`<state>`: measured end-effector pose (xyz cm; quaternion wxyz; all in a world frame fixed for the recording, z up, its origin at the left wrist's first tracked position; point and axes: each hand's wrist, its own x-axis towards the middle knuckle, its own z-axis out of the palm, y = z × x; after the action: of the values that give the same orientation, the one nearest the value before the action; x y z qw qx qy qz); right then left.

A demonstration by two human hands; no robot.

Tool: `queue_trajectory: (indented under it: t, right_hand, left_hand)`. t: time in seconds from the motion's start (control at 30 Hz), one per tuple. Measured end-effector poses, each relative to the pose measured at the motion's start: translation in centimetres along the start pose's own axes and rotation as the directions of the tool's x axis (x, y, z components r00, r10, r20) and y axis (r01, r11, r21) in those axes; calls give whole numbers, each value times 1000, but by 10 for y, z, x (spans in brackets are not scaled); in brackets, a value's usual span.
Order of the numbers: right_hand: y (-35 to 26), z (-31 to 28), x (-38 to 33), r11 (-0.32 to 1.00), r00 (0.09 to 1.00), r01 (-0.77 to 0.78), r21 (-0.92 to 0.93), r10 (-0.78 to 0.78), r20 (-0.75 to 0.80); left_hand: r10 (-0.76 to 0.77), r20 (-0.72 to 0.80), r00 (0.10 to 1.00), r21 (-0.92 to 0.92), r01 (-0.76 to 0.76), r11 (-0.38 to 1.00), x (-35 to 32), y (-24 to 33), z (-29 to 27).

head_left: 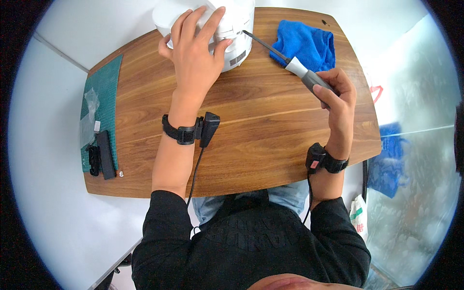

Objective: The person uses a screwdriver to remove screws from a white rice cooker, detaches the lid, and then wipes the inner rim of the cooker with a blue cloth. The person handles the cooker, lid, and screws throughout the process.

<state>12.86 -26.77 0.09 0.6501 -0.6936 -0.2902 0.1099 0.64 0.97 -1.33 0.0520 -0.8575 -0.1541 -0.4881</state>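
Note:
At the far edge of the table stands a white rounded appliance with a small printed label on its side; its top runs out of the picture. My left hand grips it from above, fingers curled over the body and the thumb on the near side. In my right hand is a screwdriver with a grey and white handle. Its long metal shaft points up and left, and the tip meets or nearly meets the appliance's right side. Whether it sits in a screw is too small to tell.
A crumpled blue cloth lies right of the appliance, beyond the screwdriver. On the wooden table's left end, a green cutting mat bears a clear plastic bag and black items. Cables hang from both wrist straps.

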Motion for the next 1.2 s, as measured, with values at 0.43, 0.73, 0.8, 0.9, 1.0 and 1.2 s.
queue_trajectory:
  t: [0.43, 0.73, 0.8, 0.9, 1.0, 1.2]
  right_hand:
    - [3, 3, 0, 999, 999, 20, -33, -19, 26]
    - [-2, 6, -4, 996, 999, 49, -77, -49, 2]
    - [-1, 5, -3, 995, 999, 50, -80, -51, 2]
    - [0, 4, -2, 995, 998, 60, -78, -60, 4]
    - [-1, 5, -2, 997, 999, 50, -64, -50, 6]
    - [0, 5, -2, 997, 999, 50, -54, -50, 0]
  left_hand:
    - [-42, -65, 997, -71, 38, 997, 3, 1, -2]
    - [51, -75, 996, -163, -63, 985, 9, -12, -6]
    - [49, 26, 998, -184, -44, 982, 12, -16, -18]
    - [21, 110, 994, -98, -10, 995, 13, -19, -29]
    - [-26, 123, 992, -12, 28, 1000, 12, -17, -28]
    - [-44, 103, 994, -36, 48, 998, 9, -18, -21]
